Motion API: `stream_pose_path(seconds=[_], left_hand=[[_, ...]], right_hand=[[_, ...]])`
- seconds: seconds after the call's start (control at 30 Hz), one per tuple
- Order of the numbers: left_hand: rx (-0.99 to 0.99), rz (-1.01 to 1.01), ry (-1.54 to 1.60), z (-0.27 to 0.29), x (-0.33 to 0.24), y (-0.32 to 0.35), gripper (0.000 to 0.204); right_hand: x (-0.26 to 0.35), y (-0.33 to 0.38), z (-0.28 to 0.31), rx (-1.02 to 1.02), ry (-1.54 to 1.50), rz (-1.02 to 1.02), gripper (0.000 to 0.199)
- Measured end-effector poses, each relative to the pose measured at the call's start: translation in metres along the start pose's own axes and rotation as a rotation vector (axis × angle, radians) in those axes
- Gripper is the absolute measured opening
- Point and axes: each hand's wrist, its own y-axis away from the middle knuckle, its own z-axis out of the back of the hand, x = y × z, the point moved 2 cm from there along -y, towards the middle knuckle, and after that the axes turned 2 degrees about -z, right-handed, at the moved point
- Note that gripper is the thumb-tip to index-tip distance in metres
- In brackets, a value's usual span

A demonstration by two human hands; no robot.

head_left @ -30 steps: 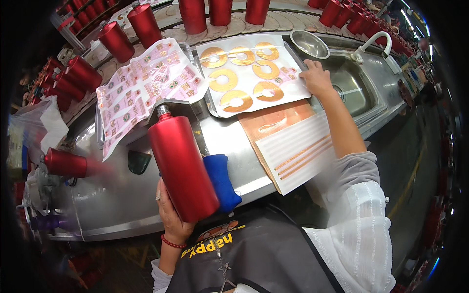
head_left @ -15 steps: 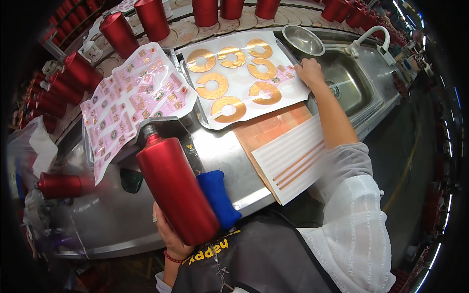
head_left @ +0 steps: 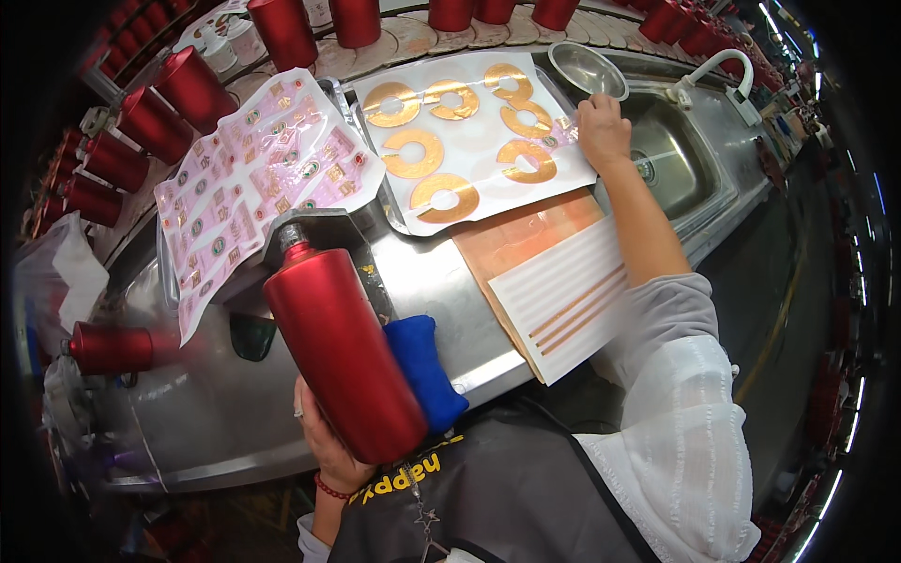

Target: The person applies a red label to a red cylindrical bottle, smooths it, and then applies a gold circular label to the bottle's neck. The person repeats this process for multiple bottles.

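A dark grey apron point(head_left: 507, 493) with yellow lettering point(head_left: 402, 477) covers a white blouse point(head_left: 685, 413), with a red beaded bracelet point(head_left: 329, 489) at left.

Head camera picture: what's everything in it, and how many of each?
Held bottle: one, red, lower middle
Other bottles: many, red, mostly behind and left
Cloth pad: one, blue, beside held bottle
Label sheet: one, pink and white, left
C-shaped stickers: seven, gold, on white sheet
Strips: three, copper, on striped sheet
Bowl: one, silver, by sink
Sink: one, silver, right
Faucet: one, white, behind sink
Counter: one, silver, underneath
Apron: one, dark, bottom
Bracelet: one, red, left wrist
Left hand: one, holding bottle
Right hand: one, at white sheet's right edge
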Motion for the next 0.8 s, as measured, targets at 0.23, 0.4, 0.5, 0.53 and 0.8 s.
stream_pose_path(seconds=[0.23, 0.4, 0.5, 0.53, 0.8], left_hand=[[-0.001, 0.019, 0.012, -0.001, 0.0, 0.0, 0.09], [-0.019, 0.001, 0.021, 0.002, -0.008, -0.003, 0.099], [0.001, -0.044, -0.089, 0.012, -0.03, -0.021, 0.112], [0.015, -0.043, -0.17, 0.012, -0.032, -0.021, 0.117], [-0.044, -0.166, -0.191, 0.015, -0.033, -0.021, 0.111]], right_hand=[[0.03, -0.01, 0.079, -0.271, -0.354, 0.301, 0.011], [0.07, -0.015, 0.158, -0.319, -0.505, 0.486, 0.01], [0.086, -0.004, 0.213, -0.355, -0.571, 0.594, 0.012], [0.092, 0.0, 0.23, -0.336, -0.604, 0.618, 0.012], [0.14, 0.049, 0.341, -0.282, -0.834, 0.776, 0.013]])
